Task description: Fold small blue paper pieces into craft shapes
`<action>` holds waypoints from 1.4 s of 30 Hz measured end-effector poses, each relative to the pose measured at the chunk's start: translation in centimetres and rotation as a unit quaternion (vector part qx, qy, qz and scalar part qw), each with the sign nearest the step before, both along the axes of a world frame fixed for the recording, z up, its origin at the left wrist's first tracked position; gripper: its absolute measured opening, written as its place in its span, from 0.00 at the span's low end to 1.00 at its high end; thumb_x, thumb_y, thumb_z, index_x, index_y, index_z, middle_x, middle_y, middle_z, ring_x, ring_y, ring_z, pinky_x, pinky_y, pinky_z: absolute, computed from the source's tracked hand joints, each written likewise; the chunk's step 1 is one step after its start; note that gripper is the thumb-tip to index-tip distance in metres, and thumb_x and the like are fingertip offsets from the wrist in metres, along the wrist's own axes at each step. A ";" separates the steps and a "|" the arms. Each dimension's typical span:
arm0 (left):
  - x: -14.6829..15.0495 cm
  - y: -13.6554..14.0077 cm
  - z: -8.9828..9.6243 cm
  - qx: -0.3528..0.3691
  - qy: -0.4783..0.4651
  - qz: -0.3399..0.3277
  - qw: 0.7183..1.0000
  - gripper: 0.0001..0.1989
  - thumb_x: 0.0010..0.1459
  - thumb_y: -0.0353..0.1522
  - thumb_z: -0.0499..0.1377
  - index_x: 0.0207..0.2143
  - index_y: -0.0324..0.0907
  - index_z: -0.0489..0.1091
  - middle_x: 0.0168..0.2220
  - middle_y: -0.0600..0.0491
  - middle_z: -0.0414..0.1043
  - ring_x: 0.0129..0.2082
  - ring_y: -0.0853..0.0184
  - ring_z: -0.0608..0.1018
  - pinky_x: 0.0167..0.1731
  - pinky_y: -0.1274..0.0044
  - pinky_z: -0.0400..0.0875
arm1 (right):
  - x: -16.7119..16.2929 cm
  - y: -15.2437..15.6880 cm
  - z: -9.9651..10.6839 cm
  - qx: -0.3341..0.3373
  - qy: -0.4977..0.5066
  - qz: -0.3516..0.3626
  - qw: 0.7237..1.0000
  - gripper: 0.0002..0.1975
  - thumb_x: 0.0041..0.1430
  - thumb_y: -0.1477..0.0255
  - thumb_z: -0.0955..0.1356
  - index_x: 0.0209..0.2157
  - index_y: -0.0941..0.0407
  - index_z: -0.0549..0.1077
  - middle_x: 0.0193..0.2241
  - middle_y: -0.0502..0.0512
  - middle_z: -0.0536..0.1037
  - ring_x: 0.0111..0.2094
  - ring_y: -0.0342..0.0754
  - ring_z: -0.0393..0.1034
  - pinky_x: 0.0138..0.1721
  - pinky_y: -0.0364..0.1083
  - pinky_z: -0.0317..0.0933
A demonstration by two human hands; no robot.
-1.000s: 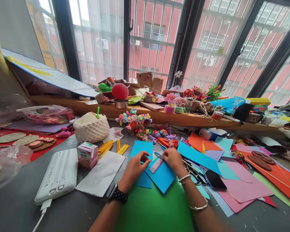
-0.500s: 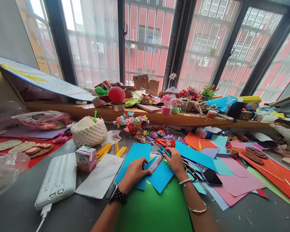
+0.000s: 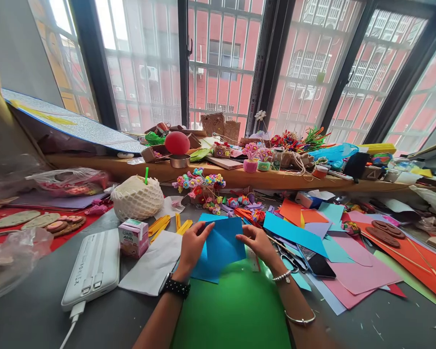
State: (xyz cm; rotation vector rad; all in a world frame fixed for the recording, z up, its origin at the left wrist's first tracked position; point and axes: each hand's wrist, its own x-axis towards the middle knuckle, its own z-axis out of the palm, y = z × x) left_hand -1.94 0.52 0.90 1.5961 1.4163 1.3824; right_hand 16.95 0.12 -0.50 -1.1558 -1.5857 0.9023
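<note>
My left hand (image 3: 194, 245) and my right hand (image 3: 256, 241) hold a blue paper sheet (image 3: 223, 242) between them, lifted upright off the table, one hand on each side edge. Under it lies another blue sheet (image 3: 203, 272) and a large green sheet (image 3: 232, 310) that reaches the near edge. A small pink ruler (image 3: 254, 259) peeks out at the right of the held sheet. My left wrist wears a black watch, my right wrist bracelets.
A white power bank (image 3: 94, 269), a small pink carton (image 3: 133, 236), white paper (image 3: 152, 264) and a netted round fruit with a straw (image 3: 137, 196) lie left. Coloured sheets (image 3: 356, 271), scissors (image 3: 288, 257) and a phone (image 3: 317, 265) lie right. A cluttered wooden sill (image 3: 239, 177) runs behind.
The blue sheet that lay flat under the ruler now stands lifted between both hands. The ruler has slid off to the right. Both hands moved to the sheet's side edges.
</note>
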 end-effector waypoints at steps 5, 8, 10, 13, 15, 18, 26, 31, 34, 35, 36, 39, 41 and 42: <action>0.5 0.1 -0.1 -0.136 -0.103 -0.084 0.982 0.17 0.39 0.43 0.58 0.25 0.37 0.67 0.20 0.57 0.66 0.23 0.69 0.70 0.22 0.81 0.63 | -0.8 -0.4 0.0 -0.030 0.129 -0.025 0.991 0.13 0.43 0.63 0.67 0.18 0.58 0.64 0.13 0.44 0.62 0.16 0.38 0.56 0.18 0.39 0.52; 1.0 -0.1 -0.1 -0.237 -0.147 -0.160 0.947 0.17 0.36 0.41 0.61 0.24 0.37 0.64 0.22 0.55 0.69 0.24 0.67 0.73 0.25 0.79 0.67 | -1.1 -0.4 0.0 -0.022 0.172 -0.052 0.983 0.13 0.42 0.64 0.67 0.18 0.58 0.64 0.14 0.44 0.63 0.17 0.39 0.58 0.19 0.39 0.55; 1.2 -0.4 0.1 -0.266 -0.148 -0.176 0.936 0.16 0.36 0.40 0.61 0.23 0.37 0.64 0.20 0.53 0.70 0.24 0.66 0.74 0.25 0.78 0.68 | -1.1 -0.4 -0.1 -0.006 0.170 -0.029 0.985 0.10 0.43 0.65 0.67 0.24 0.58 0.67 0.18 0.47 0.68 0.20 0.42 0.62 0.22 0.41 0.59; 1.3 -0.6 0.2 -0.273 -0.134 -0.174 0.937 0.15 0.36 0.39 0.62 0.22 0.37 0.64 0.17 0.54 0.70 0.22 0.67 0.74 0.24 0.79 0.68 | -1.0 -0.5 -0.3 0.023 0.147 0.024 0.989 0.15 0.47 0.68 0.65 0.39 0.56 0.68 0.32 0.53 0.74 0.31 0.47 0.68 0.32 0.45 0.63; 1.2 -0.5 0.1 -0.278 -0.139 -0.170 0.935 0.14 0.37 0.39 0.61 0.20 0.38 0.65 0.16 0.54 0.70 0.22 0.66 0.74 0.25 0.78 0.68 | -0.7 -0.6 -0.5 0.045 0.102 0.033 0.993 0.17 0.49 0.71 0.62 0.43 0.55 0.68 0.39 0.54 0.73 0.37 0.50 0.67 0.37 0.48 0.62; 1.2 -0.3 0.0 -0.295 -0.189 -0.172 0.921 0.16 0.41 0.43 0.58 0.17 0.38 0.65 0.17 0.52 0.71 0.23 0.66 0.75 0.30 0.76 0.69 | -0.5 -0.7 -1.0 0.123 -0.005 0.026 0.992 0.20 0.49 0.78 0.59 0.44 0.52 0.68 0.42 0.51 0.71 0.44 0.50 0.63 0.46 0.51 0.56; 1.3 0.1 -0.6 -0.275 -0.276 -0.196 0.900 0.16 0.39 0.41 0.61 0.17 0.36 0.63 0.18 0.54 0.68 0.23 0.70 0.73 0.35 0.74 0.69 | -1.0 -0.8 -1.0 0.173 -0.104 0.039 0.979 0.24 0.47 0.83 0.56 0.43 0.49 0.68 0.46 0.49 0.68 0.47 0.47 0.61 0.49 0.50 0.53; 1.1 0.2 -0.9 -0.251 -0.259 -0.166 0.918 0.15 0.38 0.39 0.61 0.14 0.36 0.62 0.15 0.57 0.66 0.21 0.72 0.71 0.33 0.75 0.69 | -1.2 -1.4 -0.3 0.128 -0.040 0.066 0.989 0.23 0.45 0.82 0.57 0.39 0.50 0.71 0.46 0.47 0.68 0.48 0.48 0.60 0.50 0.49 0.50; 1.1 0.2 -0.6 -0.261 -0.243 -0.166 0.919 0.15 0.38 0.39 0.61 0.15 0.36 0.63 0.16 0.56 0.67 0.22 0.70 0.73 0.33 0.75 0.68 | -1.3 -1.6 0.1 0.072 0.048 0.066 0.994 0.19 0.42 0.79 0.58 0.33 0.53 0.75 0.43 0.50 0.70 0.47 0.50 0.60 0.50 0.50 0.50; 1.0 0.2 -0.5 -0.275 -0.235 -0.176 0.916 0.15 0.38 0.39 0.61 0.16 0.36 0.64 0.17 0.54 0.69 0.22 0.69 0.73 0.33 0.75 0.68 | -1.4 -1.6 0.3 0.044 0.100 0.063 0.992 0.18 0.42 0.78 0.58 0.31 0.55 0.75 0.42 0.52 0.71 0.46 0.51 0.61 0.49 0.51 0.51; 1.0 0.1 -0.3 -0.291 -0.225 -0.190 0.910 0.15 0.38 0.40 0.61 0.17 0.36 0.65 0.18 0.53 0.70 0.23 0.68 0.74 0.32 0.75 0.68 | -1.4 -1.5 0.4 0.013 0.157 0.062 0.986 0.18 0.42 0.77 0.58 0.31 0.56 0.75 0.41 0.54 0.72 0.46 0.52 0.62 0.47 0.51 0.53; 0.9 0.0 0.2 -0.318 -0.197 -0.234 0.897 0.17 0.37 0.42 0.60 0.19 0.34 0.68 0.21 0.49 0.72 0.25 0.66 0.75 0.31 0.75 0.68 | -1.1 -1.5 0.8 -0.070 0.288 0.094 0.950 0.20 0.41 0.75 0.58 0.37 0.58 0.72 0.40 0.57 0.72 0.43 0.54 0.64 0.41 0.51 0.58; 0.8 -0.2 0.4 -0.313 -0.187 -0.240 0.900 0.18 0.37 0.43 0.60 0.19 0.34 0.69 0.21 0.49 0.72 0.25 0.66 0.75 0.31 0.76 0.68 | -0.8 -1.6 1.0 -0.105 0.322 0.142 0.930 0.19 0.42 0.73 0.59 0.38 0.57 0.70 0.42 0.58 0.71 0.43 0.53 0.63 0.40 0.50 0.58; 0.8 -0.2 0.4 -0.311 -0.182 -0.243 0.901 0.18 0.37 0.43 0.60 0.18 0.34 0.68 0.21 0.49 0.72 0.25 0.66 0.75 0.31 0.76 0.68 | -0.6 -1.7 1.1 -0.119 0.332 0.159 0.922 0.18 0.43 0.72 0.60 0.39 0.57 0.70 0.43 0.57 0.70 0.44 0.53 0.63 0.40 0.50 0.58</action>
